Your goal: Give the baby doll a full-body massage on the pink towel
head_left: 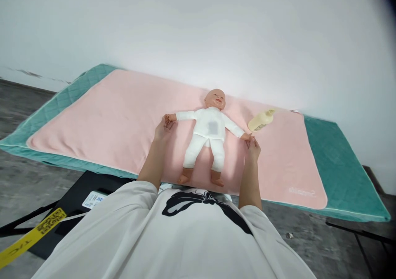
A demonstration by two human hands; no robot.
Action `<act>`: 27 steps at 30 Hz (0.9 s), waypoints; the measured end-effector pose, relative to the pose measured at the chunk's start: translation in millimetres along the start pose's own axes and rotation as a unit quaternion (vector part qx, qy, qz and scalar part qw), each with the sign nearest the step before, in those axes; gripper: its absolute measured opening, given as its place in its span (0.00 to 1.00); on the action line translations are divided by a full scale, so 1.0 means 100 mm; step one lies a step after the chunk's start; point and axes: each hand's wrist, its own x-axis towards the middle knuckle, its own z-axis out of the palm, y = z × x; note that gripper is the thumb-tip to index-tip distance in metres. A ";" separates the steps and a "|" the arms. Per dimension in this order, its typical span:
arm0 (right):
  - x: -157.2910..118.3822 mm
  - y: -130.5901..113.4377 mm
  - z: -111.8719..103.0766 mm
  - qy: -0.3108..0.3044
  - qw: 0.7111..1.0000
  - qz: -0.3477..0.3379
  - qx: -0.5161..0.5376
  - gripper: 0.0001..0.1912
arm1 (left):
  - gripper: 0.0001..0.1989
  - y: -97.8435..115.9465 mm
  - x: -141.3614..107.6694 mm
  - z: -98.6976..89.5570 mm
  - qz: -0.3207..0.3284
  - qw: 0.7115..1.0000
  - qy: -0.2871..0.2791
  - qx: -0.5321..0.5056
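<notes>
A baby doll [202, 124] in a white top and white trousers lies on its back, its head toward the wall and its bare feet toward me. Its arms are spread out to both sides. My left hand [162, 128] is closed round the doll's hand on the left. On the other side, my right hand [254, 148] pinches the doll's other hand between its fingers. Just beyond my right hand, a pale yellow bottle [260, 121] lies tilted on the pink mat [123, 118]. A grey patch shows on the doll's chest.
Beneath the pink mat is a green quilted cover [337, 163] on a long table against a white wall [198, 31]. A black case or board [74, 196] with a label stands below the near edge at left. A yellow tag strip [34, 235] crosses the lower left.
</notes>
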 end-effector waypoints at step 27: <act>-0.27 -0.41 0.18 -0.010 0.989 -0.130 -0.074 0.24 | 0.14 -0.05 -0.39 0.41 0.303 0.925 -0.012 0.229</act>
